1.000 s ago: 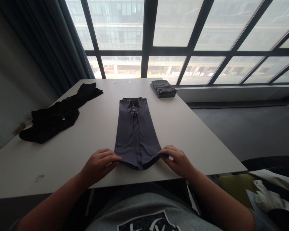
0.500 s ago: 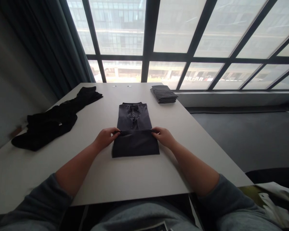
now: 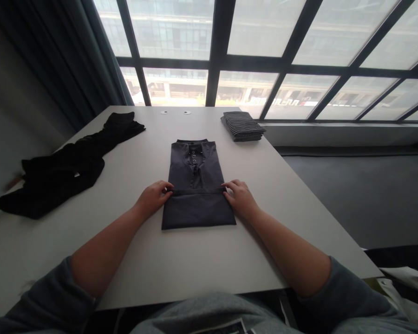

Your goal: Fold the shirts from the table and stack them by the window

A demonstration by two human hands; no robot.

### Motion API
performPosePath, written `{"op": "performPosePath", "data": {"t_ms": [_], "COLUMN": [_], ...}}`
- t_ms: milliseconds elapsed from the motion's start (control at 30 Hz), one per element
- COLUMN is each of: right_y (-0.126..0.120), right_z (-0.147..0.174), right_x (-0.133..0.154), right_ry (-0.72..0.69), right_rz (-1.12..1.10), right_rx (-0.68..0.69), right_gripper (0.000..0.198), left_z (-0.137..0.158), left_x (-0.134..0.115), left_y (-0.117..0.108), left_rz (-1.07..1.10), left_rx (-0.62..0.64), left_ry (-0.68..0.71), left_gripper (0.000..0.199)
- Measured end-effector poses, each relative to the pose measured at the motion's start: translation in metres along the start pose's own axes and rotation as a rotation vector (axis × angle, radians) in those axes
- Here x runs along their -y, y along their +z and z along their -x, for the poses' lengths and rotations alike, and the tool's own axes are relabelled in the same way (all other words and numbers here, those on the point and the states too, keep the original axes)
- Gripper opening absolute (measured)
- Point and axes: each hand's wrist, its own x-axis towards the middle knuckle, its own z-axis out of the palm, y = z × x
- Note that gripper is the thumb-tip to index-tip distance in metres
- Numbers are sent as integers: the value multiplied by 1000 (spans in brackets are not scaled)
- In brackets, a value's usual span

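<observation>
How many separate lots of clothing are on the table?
3: a dark grey top between the left hand and right hand, black clothing along the left side, and folded striped clothing near the far right corner. More pieces may be hidden inside the folds.

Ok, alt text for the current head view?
Left hand and right hand touch opposite edges of a dark garment, near end folded over, on a white table. Rumpled black clothing lies left; folded striped fabric sits at the back right.
</observation>
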Motion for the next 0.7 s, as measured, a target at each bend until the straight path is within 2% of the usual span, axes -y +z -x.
{"op": "performPosePath", "data": {"t_ms": [167, 300, 400, 467, 600, 700], "right_y": [-6, -9, -4, 1, 6, 5], "right_z": [4, 15, 23, 26, 25, 25], "right_x": [20, 44, 54, 56, 56, 57], "right_ry": [-129, -315, -373, -371, -347, -345], "right_rz": [26, -29, -19, 26, 87, 95], "right_rx": [-32, 35, 226, 349, 433, 446], "right_gripper": [33, 39, 51, 60, 65, 66], "left_z": [-3, 6, 17, 23, 25, 23], "left_x": [-4, -30, -52, -60, -57, -51], "left_y": [1, -3, 2, 10, 26, 31], "left_rz": [-30, -98, -99, -124, -253, -315], "left_rx": [-51, -87, 79, 195, 285, 314], "left_ry": [-9, 173, 351, 397, 322, 302], "left_gripper": [24, 27, 31, 40, 62, 65]}}
